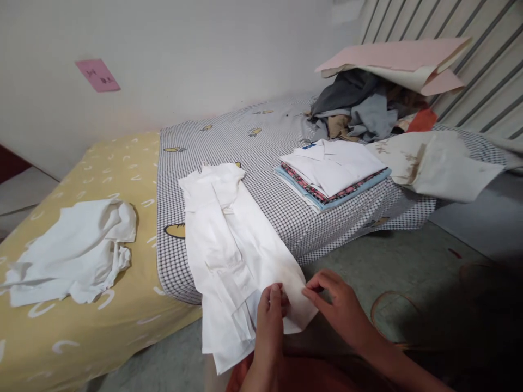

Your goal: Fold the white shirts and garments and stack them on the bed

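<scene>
White shirt [229, 239] lay lengthwise on the checked sheet [261, 163], collar end toward the wall [183, 49], sides folded inward into a long narrow strip. Its lower end hung over the near edge of the bed, above the grey floor [388, 256].

Left hand [269, 313] was at the shirt's lower end, fingers closed on the fabric, thumb on top. Right hand [337, 302] was just beside it, thumb and forefinger pinched together on the hem's right corner. Both hands gripped the same end of the shirt, close together but not touching each other.

Surroundings noted:
- Crumpled white garment [73, 253] on the yellow sheet [102, 326], well left of the shirt.
- Stack of folded clothes [330, 174] on the checked sheet to the right, a white item on top.
- Heap of unfolded clothes [359, 103] behind the stack, with a pink board [396, 57] resting on it.
- Stained white sheet [437, 160] beside the stack, at the bed's right corner.
- Pink note [98, 75] stuck on the wall.
</scene>
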`<state>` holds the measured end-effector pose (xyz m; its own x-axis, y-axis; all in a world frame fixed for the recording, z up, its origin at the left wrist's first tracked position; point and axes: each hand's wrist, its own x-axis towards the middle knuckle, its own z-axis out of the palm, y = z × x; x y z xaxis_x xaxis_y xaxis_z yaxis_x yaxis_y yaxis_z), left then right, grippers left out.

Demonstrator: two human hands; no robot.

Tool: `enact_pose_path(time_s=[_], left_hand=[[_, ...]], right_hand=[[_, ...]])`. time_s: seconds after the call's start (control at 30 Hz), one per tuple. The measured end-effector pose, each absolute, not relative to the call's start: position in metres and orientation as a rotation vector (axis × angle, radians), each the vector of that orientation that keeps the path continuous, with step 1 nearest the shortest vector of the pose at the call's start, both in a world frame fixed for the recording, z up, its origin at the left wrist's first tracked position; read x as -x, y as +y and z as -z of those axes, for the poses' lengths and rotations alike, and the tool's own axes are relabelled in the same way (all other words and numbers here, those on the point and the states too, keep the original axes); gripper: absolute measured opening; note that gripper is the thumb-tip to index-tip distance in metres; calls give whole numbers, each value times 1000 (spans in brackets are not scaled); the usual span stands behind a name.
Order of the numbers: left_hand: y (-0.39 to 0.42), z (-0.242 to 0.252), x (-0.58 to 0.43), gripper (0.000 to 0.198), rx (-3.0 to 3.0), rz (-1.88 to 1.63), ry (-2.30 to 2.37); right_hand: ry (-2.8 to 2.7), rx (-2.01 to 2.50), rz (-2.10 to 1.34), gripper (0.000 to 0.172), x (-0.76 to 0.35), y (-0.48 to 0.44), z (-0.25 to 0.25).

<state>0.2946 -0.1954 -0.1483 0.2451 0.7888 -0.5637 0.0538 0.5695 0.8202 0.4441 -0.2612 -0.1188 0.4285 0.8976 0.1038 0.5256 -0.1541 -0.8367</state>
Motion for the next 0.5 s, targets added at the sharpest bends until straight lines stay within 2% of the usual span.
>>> enact_pose_path(time_s=[0.1,0.27,0.37,0.5], left_hand=[[-197,147,-298,74,-728,-586,1234],[-194,145,-294,48,-818,-593,1254],[-191,139,-289,38,-806,-690,1308],[-189,125,-285,35,-717,-755,1283]], right_hand=[[-1318,1748,-478,27,-431,-264,115],[-1339,1577,-684,31,-422,-266,119],[-1038,1553,-832,41,-432,-262,127],[-586,1529,-938,50,-450,-242,144]])
